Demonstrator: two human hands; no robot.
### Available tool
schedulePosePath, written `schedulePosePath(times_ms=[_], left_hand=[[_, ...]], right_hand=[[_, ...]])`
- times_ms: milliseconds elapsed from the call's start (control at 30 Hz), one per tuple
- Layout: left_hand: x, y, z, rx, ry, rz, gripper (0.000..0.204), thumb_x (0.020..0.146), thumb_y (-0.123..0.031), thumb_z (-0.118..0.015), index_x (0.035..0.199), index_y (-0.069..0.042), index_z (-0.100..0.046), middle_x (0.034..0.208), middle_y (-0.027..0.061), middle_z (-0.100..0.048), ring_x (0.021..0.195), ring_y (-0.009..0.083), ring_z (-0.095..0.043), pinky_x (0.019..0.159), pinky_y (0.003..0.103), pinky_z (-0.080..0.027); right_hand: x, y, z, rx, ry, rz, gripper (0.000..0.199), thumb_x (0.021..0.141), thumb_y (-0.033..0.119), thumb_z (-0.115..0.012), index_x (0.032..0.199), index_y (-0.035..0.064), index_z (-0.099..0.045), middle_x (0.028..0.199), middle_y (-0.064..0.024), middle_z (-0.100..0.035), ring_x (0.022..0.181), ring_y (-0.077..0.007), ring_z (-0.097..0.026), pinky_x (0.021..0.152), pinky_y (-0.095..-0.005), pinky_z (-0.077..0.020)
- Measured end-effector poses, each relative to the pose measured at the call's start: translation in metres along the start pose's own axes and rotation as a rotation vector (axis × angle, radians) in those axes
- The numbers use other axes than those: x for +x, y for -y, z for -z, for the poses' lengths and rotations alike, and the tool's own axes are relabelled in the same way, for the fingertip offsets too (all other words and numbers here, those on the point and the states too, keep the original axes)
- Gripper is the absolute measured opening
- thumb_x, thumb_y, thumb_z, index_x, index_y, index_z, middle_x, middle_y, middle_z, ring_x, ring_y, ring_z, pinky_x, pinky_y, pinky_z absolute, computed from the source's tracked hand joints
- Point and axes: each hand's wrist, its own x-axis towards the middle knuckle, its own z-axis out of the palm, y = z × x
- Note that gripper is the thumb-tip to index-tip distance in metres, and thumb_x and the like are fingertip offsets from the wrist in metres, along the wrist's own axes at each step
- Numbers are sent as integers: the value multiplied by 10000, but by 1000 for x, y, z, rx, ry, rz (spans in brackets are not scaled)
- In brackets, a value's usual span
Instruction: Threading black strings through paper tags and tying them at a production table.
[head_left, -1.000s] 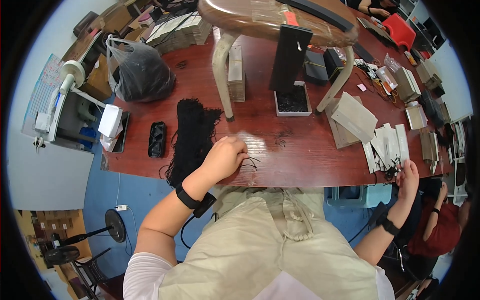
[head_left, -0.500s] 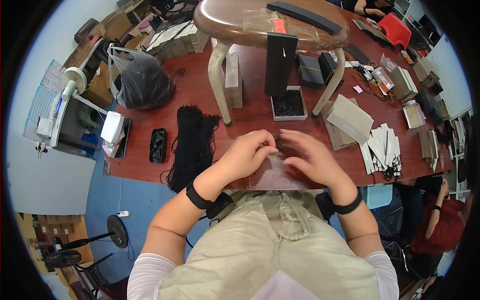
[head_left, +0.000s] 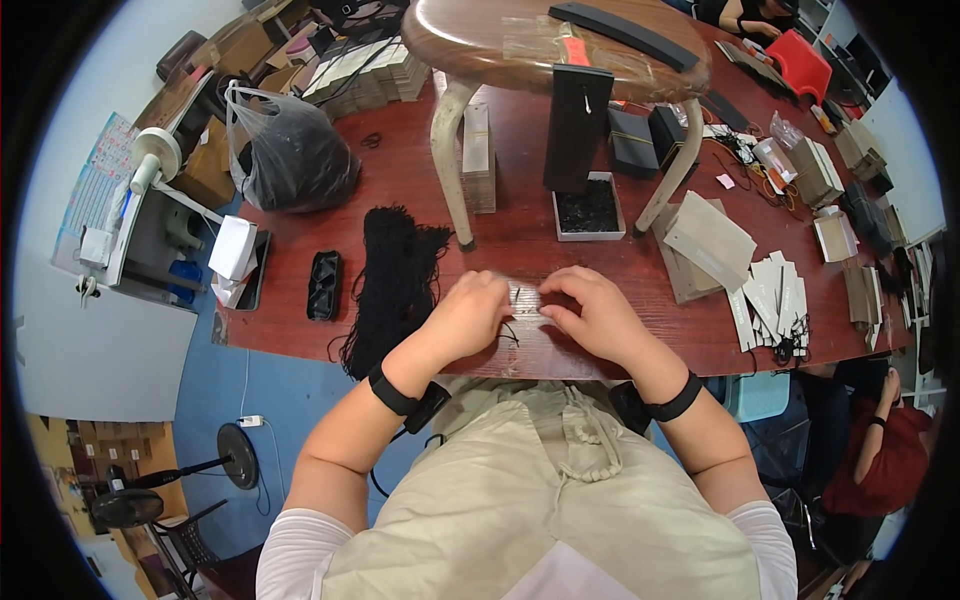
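Observation:
Near the table's front edge, my left hand point(head_left: 472, 314) is closed, its fingertips pinched on a thin black cord point(head_left: 511, 336) whose end dangles below them. Facing it, my right hand point(head_left: 597, 314) has its thumb and fingers curved and apart, with nothing visible between them. Short dark strands show in the gap between the two hands, too small to make out. A thick bundle of black cords point(head_left: 393, 275) lies to the left of my left hand. Beyond my right hand, a white box point(head_left: 590, 236) holds small black pieces.
A wooden stool point(head_left: 470, 35) stands on the table point(head_left: 290, 265), with a black panel point(head_left: 577, 130) taped to it. At left are a black tray point(head_left: 323, 285) and a filled plastic bag point(head_left: 300, 165). Grey boards point(head_left: 708, 240) and white tags point(head_left: 772, 300) lie right. Other people sit at right.
My left hand has moved slightly left and turned knuckles up, and a cord now hangs from it. My right hand has shifted left, its fingers more curled.

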Motion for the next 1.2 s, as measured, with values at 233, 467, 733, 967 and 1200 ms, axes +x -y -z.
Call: schedulePosePath(times_ms=[233, 467, 733, 967, 1200], left_hand=[[13, -33, 21, -738, 166, 168, 97, 857, -63, -607, 884, -17, -525, 734, 82, -623, 669, 172, -598, 605, 306, -455], [6, -20, 31, -1195, 237, 232, 145, 877, -26, -616, 955, -38, -494, 804, 1, -595, 733, 51, -554, 637, 205, -443], [17, -42, 20, -1332, 20, 241, 170, 863, 2, -627, 907, -50, -471, 816, 12, -600, 773, 55, -576, 652, 195, -453], [18, -42, 25, -1346, 129, 279, 182, 859, -6, -638, 906, -51, -468, 812, 16, -606, 760, 56, -577, 638, 196, -453], [11, -39, 11, -1150, -17, 182, 178, 851, -13, -647, 910, -66, -488, 828, 21, -618, 732, 50, -571, 592, 186, -436]], right_hand=[[1, 18, 9, 138, 57, -114, 255, 768, 61, -650, 1017, 21, -615, 913, -114, -663, 827, -291, -643, 721, -354, -507], [-17, 2, 29, 1010, 133, -184, 143, 851, 40, -631, 989, 3, -624, 842, -82, -671, 774, -133, -647, 647, -254, -509], [-11, 13, 7, 928, -56, -232, 277, 817, 11, -660, 1092, 8, -624, 831, -61, -672, 709, -99, -631, 592, -205, -484], [-13, 2, 8, 839, 10, -201, 93, 863, 42, -617, 940, -7, -601, 806, -66, -662, 697, -105, -624, 583, -211, -483], [-11, 9, 10, 889, -5, -439, 108, 905, 120, -598, 888, 14, -597, 797, -58, -651, 681, -97, -602, 593, -230, -488]])
